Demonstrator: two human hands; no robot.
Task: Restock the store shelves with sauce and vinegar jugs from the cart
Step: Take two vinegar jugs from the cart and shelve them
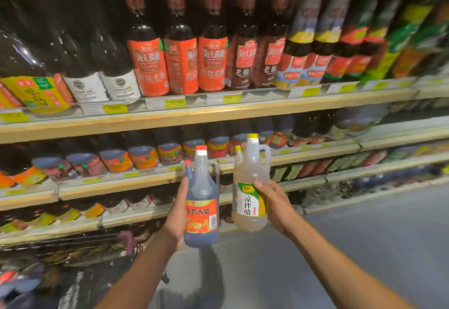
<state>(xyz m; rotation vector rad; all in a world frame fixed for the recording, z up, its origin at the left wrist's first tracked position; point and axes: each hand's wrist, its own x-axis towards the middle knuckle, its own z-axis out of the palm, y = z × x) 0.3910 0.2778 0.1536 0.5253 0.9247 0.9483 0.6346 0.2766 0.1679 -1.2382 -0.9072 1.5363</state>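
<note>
At chest height before the shelves (194, 116), you hold one jug in each hand. Your left hand (178, 213) grips the dark jug (201, 201) round its body, fingers curled behind it and thumb up its side. Your right hand (274, 201) grips the pale jug (250, 187) at the label, thumb across the front. Both jugs are upright, capped, in the air just beside each other, and not yet on any shelf.

The step in hand appears to be the carry from cart to shelf; placement is pending. The next move calls for matching each jug to its row. Blur prevents a sure match from this view. Present one jug at a time, base level with the shelf edge, label outward.

Tall dark bottles (211, 63) pack the upper shelf. A row of blue-capped jugs (143, 155) fills the shelf below. The cart (73, 260) sits at lower left, blurred, near your left forearm. No open gap shows in the front rows, and with both hands occupied you cannot shift stock aside.
</note>
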